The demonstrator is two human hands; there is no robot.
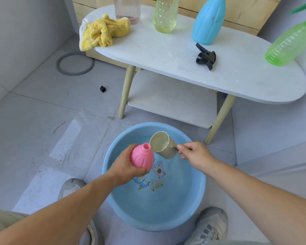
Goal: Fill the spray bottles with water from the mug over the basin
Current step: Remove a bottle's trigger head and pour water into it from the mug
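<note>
My left hand (124,165) grips a pink spray bottle (142,157) with no cap, its open neck pointing up, over the blue basin (193,206). My right hand (193,152) holds the handle of a beige mug (163,145), tilted with its mouth toward the bottle's neck and its rim right beside it. The basin stands on the floor with cartoon figures on its bottom. On the white table (184,68) stand a clear pink bottle (127,9), a yellow-green bottle (165,14), a blue bottle (208,22) and a green bottle (288,45).
A black spray head (206,56) lies on the table, and a yellow cloth (102,32) sits at its left end. A grey ring (75,63) and a small black cap (102,88) lie on the floor. My shoes (208,225) flank the basin.
</note>
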